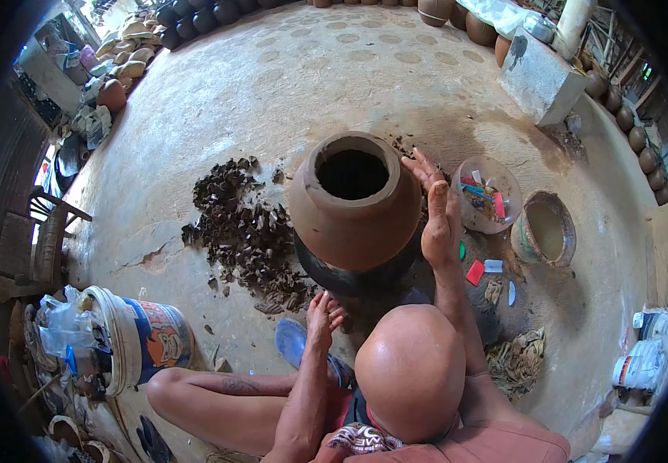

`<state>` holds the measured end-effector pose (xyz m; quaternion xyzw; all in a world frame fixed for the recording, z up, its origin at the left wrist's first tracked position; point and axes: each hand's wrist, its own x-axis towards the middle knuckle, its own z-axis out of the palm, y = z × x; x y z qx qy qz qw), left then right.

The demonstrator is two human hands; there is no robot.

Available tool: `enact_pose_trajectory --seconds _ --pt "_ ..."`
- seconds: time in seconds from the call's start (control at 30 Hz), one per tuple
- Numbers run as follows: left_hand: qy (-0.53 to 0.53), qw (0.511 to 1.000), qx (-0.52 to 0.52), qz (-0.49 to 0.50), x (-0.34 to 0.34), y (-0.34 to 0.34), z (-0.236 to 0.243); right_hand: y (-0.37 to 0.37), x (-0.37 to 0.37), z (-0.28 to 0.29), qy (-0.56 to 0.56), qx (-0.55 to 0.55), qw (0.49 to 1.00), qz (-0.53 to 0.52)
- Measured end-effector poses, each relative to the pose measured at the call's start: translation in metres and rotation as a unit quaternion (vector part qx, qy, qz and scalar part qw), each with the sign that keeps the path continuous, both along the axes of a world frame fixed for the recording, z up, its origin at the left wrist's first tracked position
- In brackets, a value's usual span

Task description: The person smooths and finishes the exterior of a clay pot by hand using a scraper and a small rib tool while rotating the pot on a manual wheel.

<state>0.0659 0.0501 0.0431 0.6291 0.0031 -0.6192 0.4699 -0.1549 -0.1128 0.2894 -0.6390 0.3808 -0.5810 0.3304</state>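
Note:
A large round clay pot [353, 224] with a wide open mouth stands upright in front of me, on a dark round base [322, 276]. My right hand [437, 212] is at the pot's right side, fingers stretched and apart, holding nothing. Its fingertips appear to meet the wall just below the rim; whether they press on it I cannot tell. Low on the near side, my left hand [323, 320] hangs just before the base with its fingers loosely spread and nothing in them. The pot's inside is dark.
Dark clay scraps [245, 224] lie left of the pot. To the right are a clear tub [473, 220] of small coloured tools, a bucket [542, 231] of murky water and a red plastic piece [475, 272]. A large white bucket [160, 339] stands left, a concrete block [538, 85] far right.

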Motion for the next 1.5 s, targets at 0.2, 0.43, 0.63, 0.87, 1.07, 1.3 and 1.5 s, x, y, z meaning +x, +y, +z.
enact_pose_trajectory --seconds 0.2,0.43,0.63,0.87,1.07,1.3,1.5 --pt "0.004 1.0 -0.006 -0.007 -0.003 -0.003 -0.002 -0.001 -0.002 0.002 -0.005 0.008 1.0 -0.005" --pt "0.002 1.0 -0.013 -0.009 -0.003 -0.003 -0.004 0.0 -0.003 0.001 -0.016 0.023 1.0 -0.007" --pt "-0.001 0.999 -0.019 -0.038 0.001 -0.003 -0.011 0.002 -0.004 0.005 0.01 0.014 1.0 -0.016" --pt "-0.001 1.0 -0.016 -0.021 -0.004 -0.003 -0.004 0.0 -0.004 0.002 0.001 0.007 1.0 -0.016" --pt "0.003 1.0 -0.023 -0.012 -0.003 -0.003 -0.002 0.0 -0.002 0.002 -0.004 0.003 1.0 -0.011" --pt "0.0 1.0 -0.023 -0.012 -0.004 -0.004 -0.003 -0.001 -0.001 -0.001 0.0 0.012 1.0 -0.002" --pt "-0.007 1.0 -0.022 -0.016 -0.004 -0.005 -0.002 -0.003 0.001 -0.003 -0.036 0.018 0.999 0.001"
